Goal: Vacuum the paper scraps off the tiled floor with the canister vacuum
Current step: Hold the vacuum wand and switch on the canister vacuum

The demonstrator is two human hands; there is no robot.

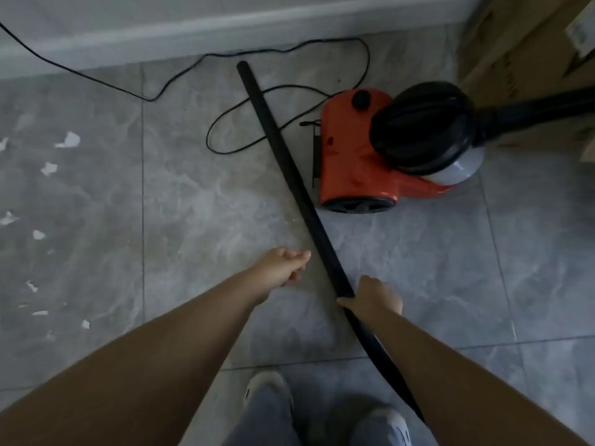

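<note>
**Wand gripped, scraps untouched**

The black wand is clasped by the right hand, fingers wrapped around it; the left hand is held loosely curled, empty, just beside it. The orange canister vacuum is seen beyond, paper scraps scattered well left on the tiled floor

One canister vacuum stood on the tiled floor, with one black wand and one power cord. About ten paper scraps lay toward the floor's left edge; some were too small and blurred to count surely. Two hands were in view: one left hand and one right hand. Two shoes showed at the bottom edge. At least one cardboard box filled the top right corner.
</note>
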